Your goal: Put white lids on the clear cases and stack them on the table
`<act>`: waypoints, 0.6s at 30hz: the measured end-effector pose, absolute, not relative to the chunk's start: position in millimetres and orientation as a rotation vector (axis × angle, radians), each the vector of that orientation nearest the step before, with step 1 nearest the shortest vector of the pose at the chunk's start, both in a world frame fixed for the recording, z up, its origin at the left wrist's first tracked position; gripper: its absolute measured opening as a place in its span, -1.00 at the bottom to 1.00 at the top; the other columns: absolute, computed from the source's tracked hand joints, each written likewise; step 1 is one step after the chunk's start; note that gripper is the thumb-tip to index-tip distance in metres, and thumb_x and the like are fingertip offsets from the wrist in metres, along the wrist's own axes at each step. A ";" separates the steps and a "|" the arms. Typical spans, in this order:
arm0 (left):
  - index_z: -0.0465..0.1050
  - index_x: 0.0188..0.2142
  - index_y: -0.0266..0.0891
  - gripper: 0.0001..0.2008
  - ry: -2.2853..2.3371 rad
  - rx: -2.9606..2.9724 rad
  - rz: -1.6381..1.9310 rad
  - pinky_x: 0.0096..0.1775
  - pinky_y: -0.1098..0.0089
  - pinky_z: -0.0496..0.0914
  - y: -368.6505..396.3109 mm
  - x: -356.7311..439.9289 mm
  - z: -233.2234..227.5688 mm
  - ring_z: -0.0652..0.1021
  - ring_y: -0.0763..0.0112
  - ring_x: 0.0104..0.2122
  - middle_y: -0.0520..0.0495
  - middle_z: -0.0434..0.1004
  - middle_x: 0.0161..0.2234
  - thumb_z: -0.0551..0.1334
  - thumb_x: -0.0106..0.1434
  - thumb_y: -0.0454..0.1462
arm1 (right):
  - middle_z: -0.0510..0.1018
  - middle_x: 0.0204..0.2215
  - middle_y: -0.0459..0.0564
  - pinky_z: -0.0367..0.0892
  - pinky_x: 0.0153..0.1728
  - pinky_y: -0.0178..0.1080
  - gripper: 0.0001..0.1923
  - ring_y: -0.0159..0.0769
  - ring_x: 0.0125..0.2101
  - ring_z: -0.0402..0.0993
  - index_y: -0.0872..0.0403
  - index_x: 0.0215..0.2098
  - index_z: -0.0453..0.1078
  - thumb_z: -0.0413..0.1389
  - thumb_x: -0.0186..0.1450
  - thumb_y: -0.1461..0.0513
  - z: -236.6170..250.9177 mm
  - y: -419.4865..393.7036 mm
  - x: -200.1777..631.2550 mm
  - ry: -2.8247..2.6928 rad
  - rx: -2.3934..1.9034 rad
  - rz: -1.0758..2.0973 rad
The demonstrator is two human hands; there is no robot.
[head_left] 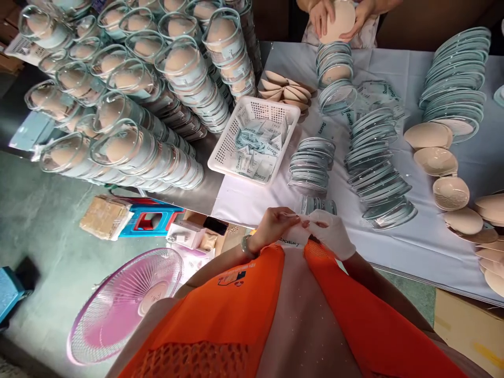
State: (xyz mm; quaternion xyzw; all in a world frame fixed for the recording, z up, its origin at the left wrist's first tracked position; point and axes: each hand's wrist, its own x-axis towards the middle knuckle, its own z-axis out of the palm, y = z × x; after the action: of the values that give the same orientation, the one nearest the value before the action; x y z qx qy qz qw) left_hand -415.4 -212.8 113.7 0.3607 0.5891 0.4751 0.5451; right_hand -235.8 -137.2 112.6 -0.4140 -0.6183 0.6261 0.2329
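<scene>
Bare, with a bracelet at the wrist, my left hand (271,228) pinches the upper edge of a small clear bag (289,243) with dark lettering. My right hand (333,233), in a white glove, pinches the same edge beside it. The fingertips of both hands nearly meet in front of my chest, and what the bag contains cannot be made out. Just beyond the hands lies a short row of clear round cases (315,205), partly hidden by the fingers. A longer stack of clear cases (312,165) lies behind that row.
A white basket (220,152) of printed bags stands left of the stacks. Towers of packed beige cups (145,152) fill the left. More cases (378,168) and loose beige cups (451,192) lie right. Opposite, another person's hands (323,18) hold a beige cup. A pink fan (114,310) stands below.
</scene>
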 end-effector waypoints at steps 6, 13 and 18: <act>0.51 -0.51 -0.26 -0.52 1.406 0.798 1.091 -0.51 0.42 0.27 -204.5 -413.7 103.2 0.43 0.43 -0.55 0.00 0.49 -0.57 0.51 0.05 0.11 | 0.40 -0.57 -0.09 0.28 -0.45 -0.22 -0.51 -0.30 -0.47 0.32 0.03 -0.60 0.43 0.44 0.00 -0.14 107.8 -131.3 -231.6 -1.490 -1.203 1.888; 0.41 -0.56 -0.25 -0.43 1.279 0.743 1.263 -0.51 0.44 0.25 -190.8 -413.5 103.9 0.36 0.53 -0.58 0.07 0.40 -0.60 0.53 -0.03 0.16 | 0.34 -0.60 -0.14 0.30 -0.46 -0.22 -0.52 -0.32 -0.50 0.31 0.01 -0.62 0.33 0.45 0.03 -0.06 111.2 -120.3 -222.1 -1.545 -1.183 1.833; 0.46 -0.52 -0.27 -0.42 1.274 0.859 1.224 -0.51 0.42 0.25 -189.3 -409.8 101.1 0.37 0.50 -0.57 0.03 0.42 -0.58 0.47 0.04 0.21 | 0.42 -0.52 -0.11 0.38 -0.35 -0.19 -0.54 -0.30 -0.45 0.38 0.04 -0.58 0.42 0.43 0.06 -0.09 102.2 -116.9 -214.1 -1.555 -1.077 1.818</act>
State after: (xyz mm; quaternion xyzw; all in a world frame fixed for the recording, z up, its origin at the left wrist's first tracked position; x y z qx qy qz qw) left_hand -409.8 -189.3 101.1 0.3635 0.5395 0.5183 0.5551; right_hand -214.1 -116.9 102.2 -0.3968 -0.5728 0.6699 0.2562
